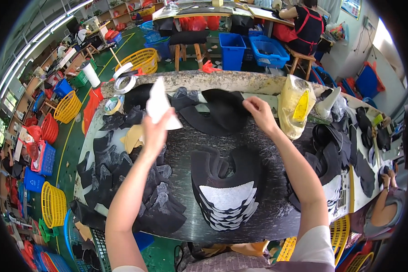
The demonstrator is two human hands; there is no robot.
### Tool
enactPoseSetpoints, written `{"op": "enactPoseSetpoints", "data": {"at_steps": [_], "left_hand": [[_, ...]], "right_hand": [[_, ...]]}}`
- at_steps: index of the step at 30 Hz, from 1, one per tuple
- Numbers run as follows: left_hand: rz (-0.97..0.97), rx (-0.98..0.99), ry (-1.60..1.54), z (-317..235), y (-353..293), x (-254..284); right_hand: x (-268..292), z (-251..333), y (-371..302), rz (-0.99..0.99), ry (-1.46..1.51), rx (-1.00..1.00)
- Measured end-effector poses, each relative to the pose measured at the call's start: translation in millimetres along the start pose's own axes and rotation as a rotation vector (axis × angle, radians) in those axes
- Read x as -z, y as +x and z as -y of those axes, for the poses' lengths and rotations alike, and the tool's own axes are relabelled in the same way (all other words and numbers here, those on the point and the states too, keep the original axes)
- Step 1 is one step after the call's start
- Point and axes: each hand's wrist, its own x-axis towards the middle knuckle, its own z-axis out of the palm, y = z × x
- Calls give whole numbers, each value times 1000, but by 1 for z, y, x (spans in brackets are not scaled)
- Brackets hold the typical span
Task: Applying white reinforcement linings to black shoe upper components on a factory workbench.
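My left hand [155, 132] is raised over the left part of the bench, its fingers closed on a white sheet-like piece [158, 102] with a pointed top. At the far middle, my right hand [261, 114] pinches at the right edge of a black curved fabric piece [226, 109]; the fingertips partly hide the contact. Between my forearms lies a fanned stack of black U-shaped pieces [247, 172], with pale grey-white patches [226, 195] showing along their near curves.
Black scraps and cut pieces [163, 204] heap up at left, near a tape roll [113, 105]. A yellowish plastic-wrapped bag [294, 104] stands at far right; more black pieces [326, 158] lie at right. Blue baskets [268, 51] and seated people are beyond the bench [276, 199].
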Motion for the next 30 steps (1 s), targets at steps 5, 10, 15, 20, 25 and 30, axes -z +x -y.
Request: {"op": "enactPoseSetpoints", "data": {"at_steps": [5,10,15,20,25,30], "left_hand": [[239,-177,-284,-31,-12,-53],[82,-59,-481,-57,-70,-30],[307,81,-523,-64,-142,-32],[125,103,-473,-52,-151,-21],[490,-563,-46,-100,-160,-23],[646,-332,-216,-93,-169,-21]], "right_hand": [[-1,88,-37,-334,-167,500],[-5,104,-172,366,-353,831],[5,143,-191,511,563,-133],[11,145,-207,401,523,-2],[6,154,-221,375,646,-1],[0,172,-223,554,1056,-359]]}}
